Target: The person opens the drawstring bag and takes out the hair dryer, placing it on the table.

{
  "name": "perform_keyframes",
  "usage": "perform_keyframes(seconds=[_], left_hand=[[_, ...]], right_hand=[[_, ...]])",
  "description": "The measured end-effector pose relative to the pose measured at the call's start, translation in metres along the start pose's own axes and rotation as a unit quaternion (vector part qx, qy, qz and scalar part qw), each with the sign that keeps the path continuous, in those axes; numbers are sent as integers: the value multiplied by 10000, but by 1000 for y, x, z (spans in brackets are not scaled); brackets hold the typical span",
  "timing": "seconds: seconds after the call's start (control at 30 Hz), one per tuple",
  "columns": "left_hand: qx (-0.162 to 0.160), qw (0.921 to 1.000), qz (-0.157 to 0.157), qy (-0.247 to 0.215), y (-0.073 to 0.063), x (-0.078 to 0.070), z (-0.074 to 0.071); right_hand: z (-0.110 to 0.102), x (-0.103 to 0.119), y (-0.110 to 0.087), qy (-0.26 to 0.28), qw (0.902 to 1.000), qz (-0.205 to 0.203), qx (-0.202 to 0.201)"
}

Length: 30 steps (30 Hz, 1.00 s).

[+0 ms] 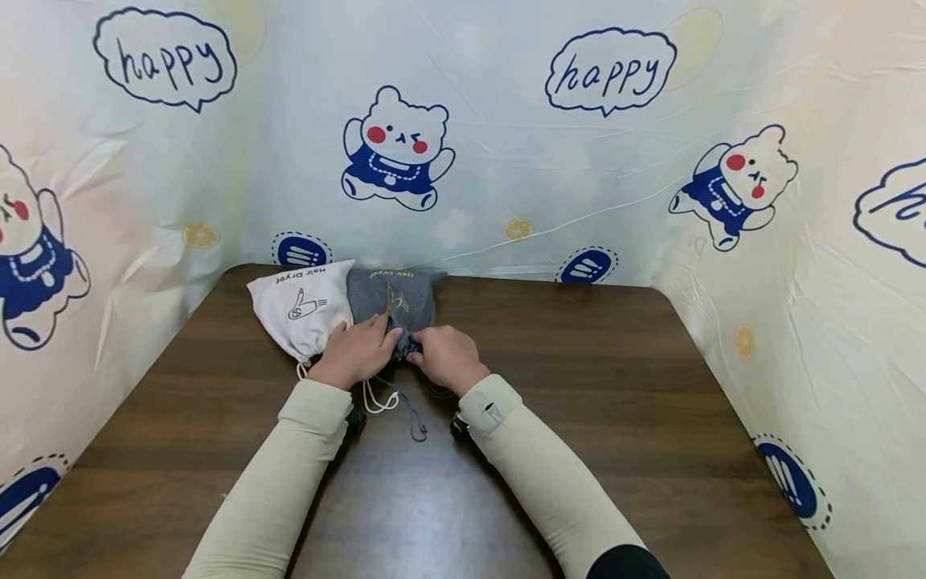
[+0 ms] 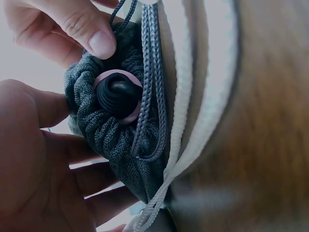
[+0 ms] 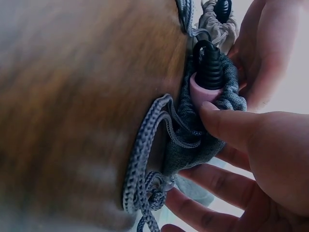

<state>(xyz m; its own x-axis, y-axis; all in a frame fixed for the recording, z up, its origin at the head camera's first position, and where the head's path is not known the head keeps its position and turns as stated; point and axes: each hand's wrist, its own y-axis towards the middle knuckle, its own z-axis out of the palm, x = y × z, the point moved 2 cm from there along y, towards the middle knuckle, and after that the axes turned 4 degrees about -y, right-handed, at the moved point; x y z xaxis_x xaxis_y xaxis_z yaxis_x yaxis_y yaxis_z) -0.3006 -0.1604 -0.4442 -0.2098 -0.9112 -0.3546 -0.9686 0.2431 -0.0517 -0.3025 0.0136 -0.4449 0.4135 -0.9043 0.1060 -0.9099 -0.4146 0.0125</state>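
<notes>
Cream long sleeves (image 1: pixel 249 490) reach across a dark brown wooden worktop (image 1: pixel 579 434). Both the left hand (image 1: pixel 354 351) and right hand (image 1: pixel 450 356) grip the gathered mouth of a dark grey drawstring cloth bag (image 1: pixel 372 293), around a pink handle end (image 3: pixel 203 89). It lies near the far edge, beside a white drawstring cloth bag (image 1: pixel 307 305); behind hangs a pale bear-printed backdrop (image 1: pixel 499 161).

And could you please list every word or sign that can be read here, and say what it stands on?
"Hair Dryer", upside down, on the white bag.
"Hair Dryer", upside down, on the gray bag.
"happy", left speech bubble on the backdrop.
"happy", middle speech bubble on the backdrop.
Far-right speech bubble: cut off, unreadable.
Blue ovals: white strokes, no readable word.
</notes>
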Motion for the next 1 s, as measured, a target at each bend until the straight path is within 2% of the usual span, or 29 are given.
perform_keyframes(seconds=[0.43,0.67,1.0], left_hand=[[62,10000,41,54,-1,-3,0],[154,9998,48,-105,-1,-5,0],[223,9996,98,155,-5,-14,-5]], right_hand=[[-3,-3,-2,-157,9998,-7,135],[-3,-5,-4,-160,9996,21,216],[-2,-12,-12,-88,9998,-16,199]])
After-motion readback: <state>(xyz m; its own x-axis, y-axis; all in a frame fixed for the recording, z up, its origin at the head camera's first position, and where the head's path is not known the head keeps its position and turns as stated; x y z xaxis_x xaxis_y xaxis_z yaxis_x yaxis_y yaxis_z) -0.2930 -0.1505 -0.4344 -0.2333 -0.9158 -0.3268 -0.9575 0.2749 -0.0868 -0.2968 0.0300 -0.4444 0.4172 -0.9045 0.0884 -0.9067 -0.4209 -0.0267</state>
